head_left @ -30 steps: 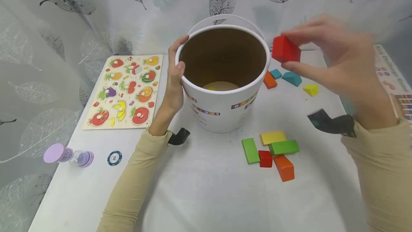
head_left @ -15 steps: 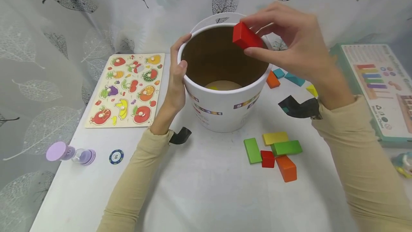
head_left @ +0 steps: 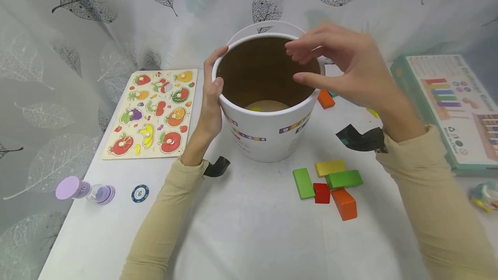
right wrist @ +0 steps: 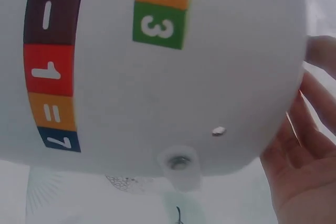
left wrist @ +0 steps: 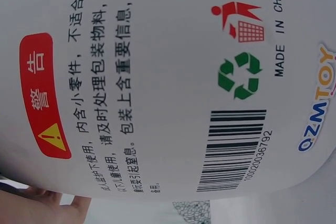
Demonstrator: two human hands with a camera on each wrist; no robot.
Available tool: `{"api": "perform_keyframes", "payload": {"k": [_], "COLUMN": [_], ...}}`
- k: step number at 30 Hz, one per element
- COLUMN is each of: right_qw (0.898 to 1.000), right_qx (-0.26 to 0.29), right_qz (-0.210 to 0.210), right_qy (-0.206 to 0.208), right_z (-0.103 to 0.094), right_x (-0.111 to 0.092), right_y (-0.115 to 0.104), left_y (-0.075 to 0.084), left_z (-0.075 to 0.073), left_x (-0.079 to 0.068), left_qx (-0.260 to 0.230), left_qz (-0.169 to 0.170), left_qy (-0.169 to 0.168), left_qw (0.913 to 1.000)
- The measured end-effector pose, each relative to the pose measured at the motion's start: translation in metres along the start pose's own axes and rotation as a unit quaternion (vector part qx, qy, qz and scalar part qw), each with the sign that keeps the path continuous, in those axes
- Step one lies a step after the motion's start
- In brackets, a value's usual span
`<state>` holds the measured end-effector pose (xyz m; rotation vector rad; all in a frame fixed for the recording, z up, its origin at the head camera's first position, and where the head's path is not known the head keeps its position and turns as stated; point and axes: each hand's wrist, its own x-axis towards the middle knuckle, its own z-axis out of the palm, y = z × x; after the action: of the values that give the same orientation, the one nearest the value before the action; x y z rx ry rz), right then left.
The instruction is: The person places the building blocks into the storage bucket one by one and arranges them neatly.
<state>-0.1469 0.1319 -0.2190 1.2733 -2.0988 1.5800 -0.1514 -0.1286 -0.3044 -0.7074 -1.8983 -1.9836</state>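
A white bucket (head_left: 268, 141) with number stickers stands upright at the middle of the table. My left hand (head_left: 212, 103) grips its left rim, thumb at the near side and fingers reaching round behind. Over the right rim hangs my right hand (head_left: 348, 68), fingers and thumb spread apart with nothing between them. Inside the bucket, a patch of yellow shows at the pale bottom. Printed text and a barcode on the bucket wall (left wrist: 157, 87) fill the left wrist view. In the right wrist view, my right hand (right wrist: 307, 171) shows at the wall's right edge.
In front of the bucket lie two green blocks (head_left: 303, 183) (head_left: 344, 179), a yellow block (head_left: 330, 168), a red cube (head_left: 321, 193) and an orange block (head_left: 344, 204). Left are a fruit puzzle board (head_left: 151, 113), a poker chip (head_left: 140, 193) and a purple-ended timer (head_left: 87, 190). A game box (head_left: 459, 107) lies right.
My right hand brought a red block leftward over the bucket and let go; the block is now out of sight. My left hand keeps its hold on the rim.
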Motion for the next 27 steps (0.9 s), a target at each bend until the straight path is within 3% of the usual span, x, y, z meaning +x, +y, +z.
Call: {"api": "perform_keyframes", "payload": {"k": [5, 10, 13, 19, 23, 27], "right_qw": [0.992, 0.985, 0.985, 0.967, 0.95, 0.938], "right_qx": [-0.114, -0.148, -0.146, -0.159, -0.156, -0.168], "right_qz": [-0.019, -0.014, 0.03, 0.155, 0.217, 0.232], "right_qy": [-0.043, -0.082, -0.09, -0.124, -0.159, -0.196], "right_z": [-0.013, -0.023, -0.025, -0.024, -0.018, -0.013], "right_x": [-0.025, -0.064, -0.095, -0.152, -0.173, -0.179], "right_y": [-0.014, -0.017, -0.005, 0.033, 0.049, 0.056], "left_y": [-0.001, -0.001, -0.001, -0.001, -0.001, -0.001], "left_z": [0.001, 0.0, -0.001, 0.0, 0.0, 0.0], "left_x": [0.001, 0.0, 0.0, -0.001, -0.001, -0.001], "left_qx": [-0.005, 0.002, 0.004, -0.005, -0.009, -0.008], "left_qz": [0.0, 0.0, 0.002, 0.005, 0.004, 0.002], "left_qy": [-0.003, 0.001, 0.0, -0.001, 0.0, -0.001], "left_qw": [1.0, 1.0, 1.0, 1.0, 0.9999, 1.0]}}
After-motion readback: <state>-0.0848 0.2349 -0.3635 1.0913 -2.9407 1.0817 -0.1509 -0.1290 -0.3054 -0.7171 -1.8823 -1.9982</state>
